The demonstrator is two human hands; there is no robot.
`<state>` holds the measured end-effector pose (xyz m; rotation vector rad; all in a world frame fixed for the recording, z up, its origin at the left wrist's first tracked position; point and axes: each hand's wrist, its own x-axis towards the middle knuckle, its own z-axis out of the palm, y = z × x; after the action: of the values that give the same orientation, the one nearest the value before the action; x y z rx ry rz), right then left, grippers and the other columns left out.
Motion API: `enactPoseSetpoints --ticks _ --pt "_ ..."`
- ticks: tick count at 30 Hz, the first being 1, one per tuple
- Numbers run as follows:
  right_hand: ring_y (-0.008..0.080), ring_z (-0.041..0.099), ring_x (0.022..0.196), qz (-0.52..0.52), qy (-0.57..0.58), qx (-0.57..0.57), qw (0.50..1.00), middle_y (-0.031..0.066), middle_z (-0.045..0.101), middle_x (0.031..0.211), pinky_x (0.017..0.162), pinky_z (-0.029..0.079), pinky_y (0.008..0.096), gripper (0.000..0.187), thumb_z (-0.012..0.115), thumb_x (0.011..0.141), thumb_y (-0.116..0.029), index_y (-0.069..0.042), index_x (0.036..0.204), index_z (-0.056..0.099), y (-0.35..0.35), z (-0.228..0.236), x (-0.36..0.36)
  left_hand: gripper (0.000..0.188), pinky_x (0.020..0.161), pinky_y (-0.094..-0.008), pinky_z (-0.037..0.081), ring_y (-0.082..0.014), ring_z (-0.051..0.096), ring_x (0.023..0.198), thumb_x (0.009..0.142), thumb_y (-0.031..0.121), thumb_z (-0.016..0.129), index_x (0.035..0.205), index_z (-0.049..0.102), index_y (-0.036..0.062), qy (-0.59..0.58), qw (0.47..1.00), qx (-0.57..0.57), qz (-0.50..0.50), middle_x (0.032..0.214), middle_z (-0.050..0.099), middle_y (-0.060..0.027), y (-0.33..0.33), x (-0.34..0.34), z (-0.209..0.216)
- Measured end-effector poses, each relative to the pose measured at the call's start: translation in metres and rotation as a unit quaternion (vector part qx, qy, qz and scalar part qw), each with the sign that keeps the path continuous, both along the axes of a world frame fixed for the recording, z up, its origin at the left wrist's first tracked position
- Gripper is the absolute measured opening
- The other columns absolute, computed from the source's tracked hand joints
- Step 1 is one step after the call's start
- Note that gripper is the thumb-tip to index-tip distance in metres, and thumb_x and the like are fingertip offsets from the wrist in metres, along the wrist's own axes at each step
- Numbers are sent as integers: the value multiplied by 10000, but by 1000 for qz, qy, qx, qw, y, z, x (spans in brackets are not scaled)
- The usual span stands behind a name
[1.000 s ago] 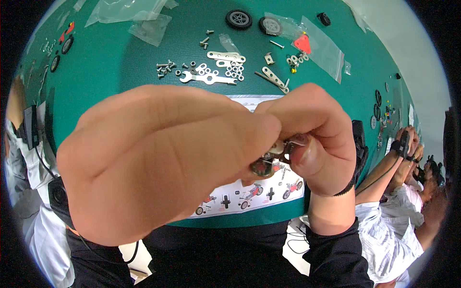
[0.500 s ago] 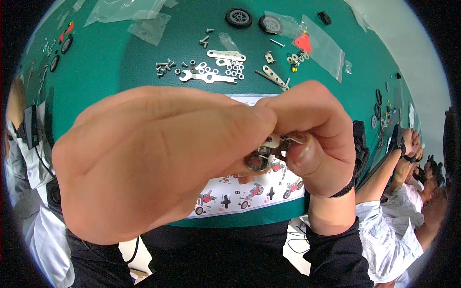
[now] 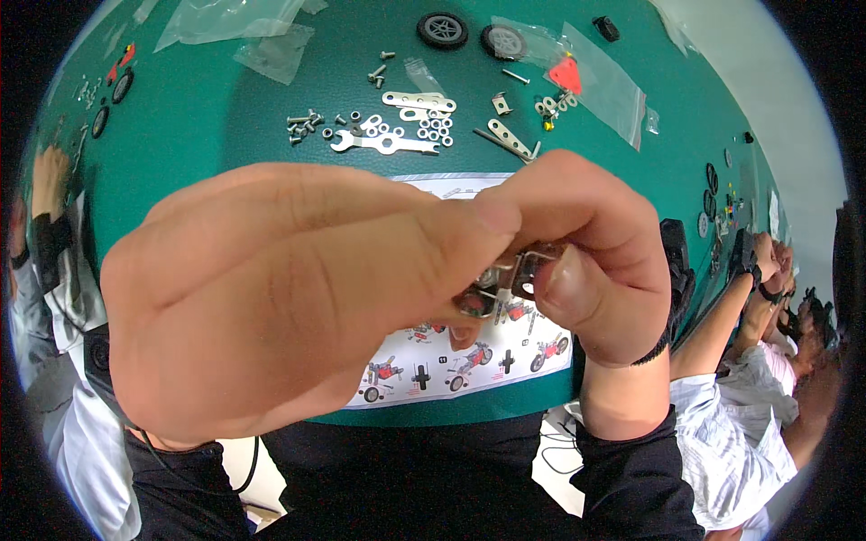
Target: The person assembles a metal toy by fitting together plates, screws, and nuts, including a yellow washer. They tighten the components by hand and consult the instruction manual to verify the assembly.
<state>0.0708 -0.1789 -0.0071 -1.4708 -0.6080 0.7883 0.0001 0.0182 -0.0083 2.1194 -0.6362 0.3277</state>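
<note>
Close in front of me, my left hand [image 3: 280, 288] and my right hand [image 3: 604, 261] meet fingertip to fingertip around a small shiny metal bracket piece [image 3: 507, 281]. My left thumb and fingers pinch one end, while my right thumb and curled index finger grip the other. Most of the piece is hidden by the fingers, so its full shape and any fastener in it cannot be made out. Beneath the hands lies a white instruction sheet [image 3: 433, 389] printed with pictures of a red toy motorcycle; the hands cover much of it.
On the green table [image 3: 271, 149] lie a flat wrench [image 3: 388, 142], perforated metal strips [image 3: 419, 101], several nuts [image 3: 437, 126] and bolts [image 3: 302, 122]. Farther off are black wheels [image 3: 442, 31], a red triangular piece [image 3: 566, 75] and a plastic bag [image 3: 618, 104]. Other people's hands show left [image 3: 49, 176] and right [image 3: 765, 255].
The metal piece has turned slightly between my fingers and shows more of its bent edge. My right hand has shifted a little left. At the left rim another person's hand has come into view.
</note>
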Motion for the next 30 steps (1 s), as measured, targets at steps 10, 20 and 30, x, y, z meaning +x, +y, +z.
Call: enactPoseSetpoints --ticks 10,20,30 --pt "146 543 715 -13 21 57 998 96 575 852 629 397 238 460 609 833 -417 33 926 593 4 -6 -6 227 699 -339 520 -294 637 789 722 -2 606 944 581 -45 -46 999 17 9 909 615 -219 5 0 3" --pt "171 523 575 -25 0 137 990 131 576 707 521 390 270 436 618 830 -396 39 831 584 12 -12 -6 257 665 -367 530 -304 635 744 642 -39 596 899 593 -54 -75 995 -72 -7 860 613 -230 8 0 -10" --pt "165 526 597 25 -59 130 989 108 573 734 540 395 269 430 613 833 -401 28 823 579 7 -13 -2 246 629 -369 532 -313 637 713 669 -16 597 912 591 -56 -76 996 -48 -3 837 621 -237 9 1 -6"
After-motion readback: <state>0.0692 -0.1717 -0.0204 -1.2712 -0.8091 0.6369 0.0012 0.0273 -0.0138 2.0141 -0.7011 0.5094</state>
